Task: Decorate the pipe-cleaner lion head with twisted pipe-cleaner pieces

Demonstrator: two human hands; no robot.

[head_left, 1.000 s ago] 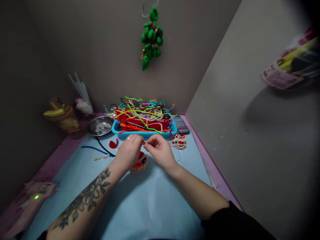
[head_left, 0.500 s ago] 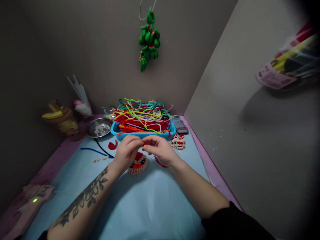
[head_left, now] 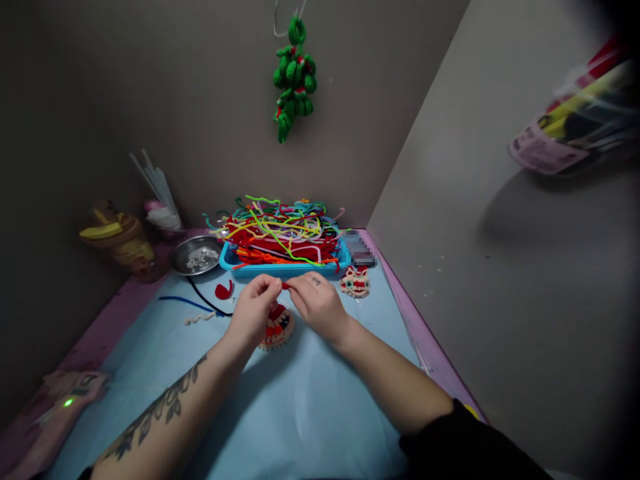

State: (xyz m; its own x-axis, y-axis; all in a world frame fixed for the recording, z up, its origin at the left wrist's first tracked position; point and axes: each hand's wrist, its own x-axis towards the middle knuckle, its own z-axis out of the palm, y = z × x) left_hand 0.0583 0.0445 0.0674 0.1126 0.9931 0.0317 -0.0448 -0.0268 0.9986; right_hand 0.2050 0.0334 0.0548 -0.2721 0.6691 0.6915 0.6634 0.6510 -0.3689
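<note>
Between my two hands is a red pipe cleaner [head_left: 285, 286], of which only a short piece shows. My left hand [head_left: 256, 303] pinches it from the left, fingers closed. From the right, my right hand [head_left: 317, 303] has its fingers closed on the other end. Below and partly behind my left hand lies a rounded pipe-cleaner piece [head_left: 278, 330] in red, orange, dark blue and cream. A small curled red piece [head_left: 225, 290] rests left of my hands. Beside it are a black pipe cleaner [head_left: 203, 293], a blue one [head_left: 183, 301] and a twisted cream one [head_left: 200, 319].
Behind my hands stands a blue tray [head_left: 290, 271] heaped with coloured pipe cleaners. A metal bowl [head_left: 195, 257] with small white bits is left of it. At right lie a pixelated flat object [head_left: 361, 248] and a cream-red figure [head_left: 355, 283]. A pink device [head_left: 75, 393] glows green at front left.
My right hand has turned over, its back now facing up with fingers closed on the red piece. The red strand that hung below it no longer shows. The view has shifted slightly.
</note>
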